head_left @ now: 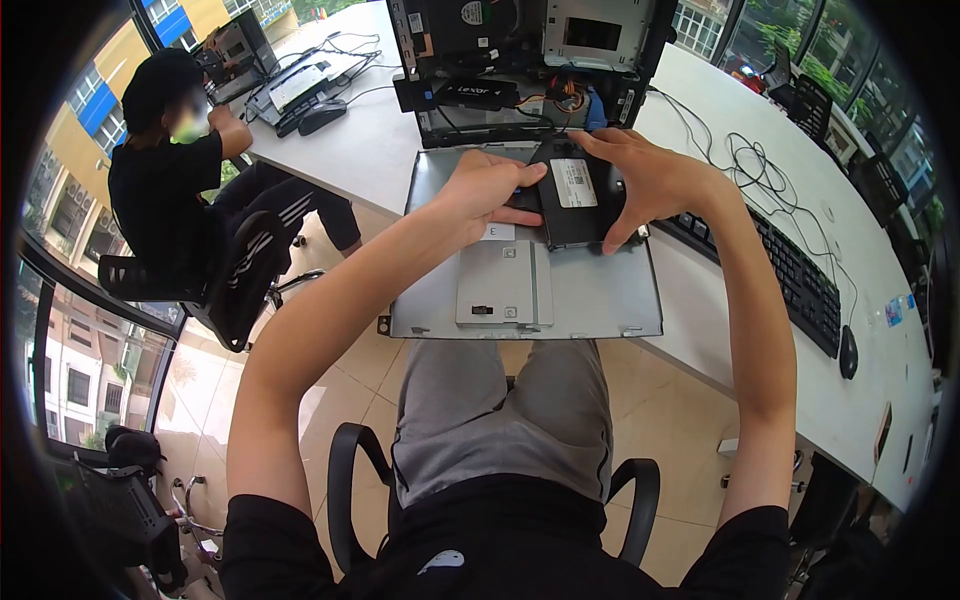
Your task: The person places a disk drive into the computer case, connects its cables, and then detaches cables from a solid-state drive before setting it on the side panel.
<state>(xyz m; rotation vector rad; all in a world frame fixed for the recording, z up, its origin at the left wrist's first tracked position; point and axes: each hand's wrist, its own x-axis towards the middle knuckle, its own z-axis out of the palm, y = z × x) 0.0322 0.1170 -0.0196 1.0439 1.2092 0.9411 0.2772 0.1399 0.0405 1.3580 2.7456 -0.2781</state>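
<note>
A flat black box with a white label (574,184), shaped like a computer drive, is held over a metal side panel (610,300). My right hand (650,180) spans it, fingers at its far edge and thumb at its near edge. At its left side is my left hand (485,195), closed with the thumb tip on the edge and another finger stretched below. Something dark shows between those fingers, partly hidden. A silver metal plate (505,285) lies on the panel, close under my left hand. Just beyond both hands stands the opened computer case (520,60).
Inside the case are a Lexar-marked part (482,94) and coloured wires (568,100). To the right lie a keyboard (800,280), a mouse (849,352) and loose cables (760,170). Another person (165,190) sits at the left, near a second mouse (322,117).
</note>
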